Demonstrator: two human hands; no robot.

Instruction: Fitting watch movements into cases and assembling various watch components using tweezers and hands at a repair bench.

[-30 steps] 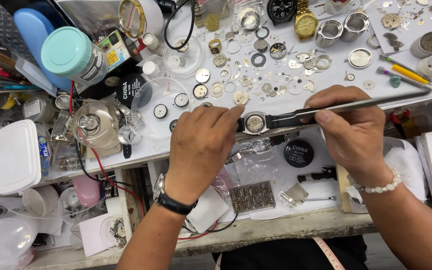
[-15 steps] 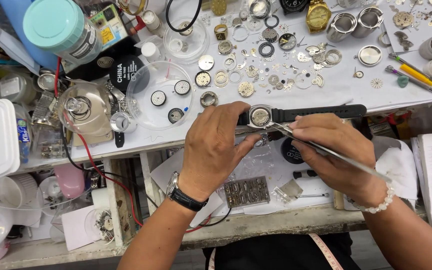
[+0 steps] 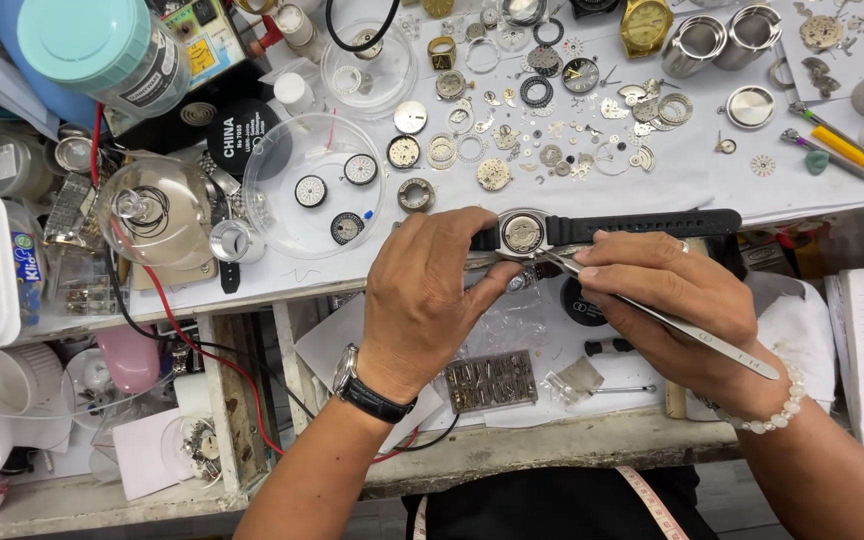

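My left hand (image 3: pixel 430 300) grips a wristwatch (image 3: pixel 524 234) face down by its case, at the front edge of the white workbench (image 3: pixel 712 185). The watch has a steel back and a black rubber strap (image 3: pixel 652 222) stretching to the right. My right hand (image 3: pixel 667 300) holds steel tweezers (image 3: pixel 652 312), their tips touching the case edge just right of the back. A black-strapped watch sits on my left wrist (image 3: pixel 367 392) and a white bead bracelet (image 3: pixel 777 412) on my right wrist.
Loose watch parts, dials and rings litter the bench top. A clear plastic dish (image 3: pixel 312 185) holds three small dials. A glass dome (image 3: pixel 157 212), a teal-lidded jar (image 3: pixel 102 50), a gold watch (image 3: pixel 645 25) and screwdrivers (image 3: pixel 837 150) lie around. A parts tray (image 3: pixel 490 380) rests on the lower shelf.
The tweezers swung from lying level along the strap to pointing their tips at the watch case. Both hands and the watch dropped slightly toward the bench edge.
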